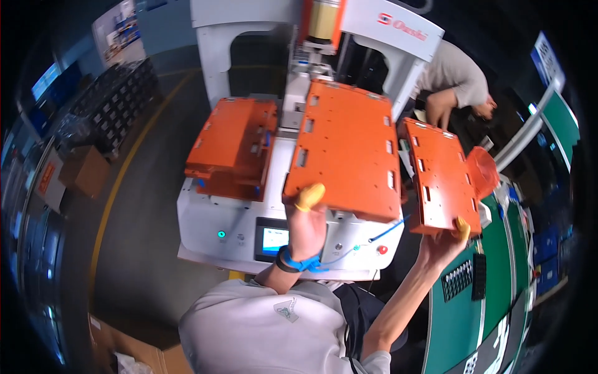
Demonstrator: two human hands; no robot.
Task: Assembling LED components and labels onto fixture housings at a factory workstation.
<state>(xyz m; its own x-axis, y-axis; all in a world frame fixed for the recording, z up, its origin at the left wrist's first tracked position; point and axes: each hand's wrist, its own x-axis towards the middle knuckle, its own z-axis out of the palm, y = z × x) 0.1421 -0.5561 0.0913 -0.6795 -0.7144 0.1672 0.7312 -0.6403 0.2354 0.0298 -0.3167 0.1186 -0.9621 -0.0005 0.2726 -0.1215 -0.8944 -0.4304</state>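
Factory floor was grey concrete with a yellow line curving past the white benchtop machine [212, 218]; everything below is placed relative to that machine.

Nearest: person's grey shirt at the bottom edge, both forearms reaching up toward the machine front. Left hand [306, 218] wore a blue wrist strap [293, 260] and a yellow finger cot on the thumb; the thumb was pressed on the near edge of the large flat orange fixture plate [346, 146] lying on the machine's middle, fingers under the plate, so clamped on that edge. Right hand [443, 240], also with a yellow cot, gripped the near corner of a second orange plate [441, 177], held just off the machine's right side over the green conveyor table [498, 299]; fingers closed on the corner.

Machine front panel had a small lit screen [273, 239], a green lamp and a red button.

A third orange plate [233, 146] sat on the machine's left side.

Farther: behind the machine's right, another person in a grey top [458, 78] bent over. Far left of it, a cardboard box [84, 169] and dark stacked trays [118, 93].
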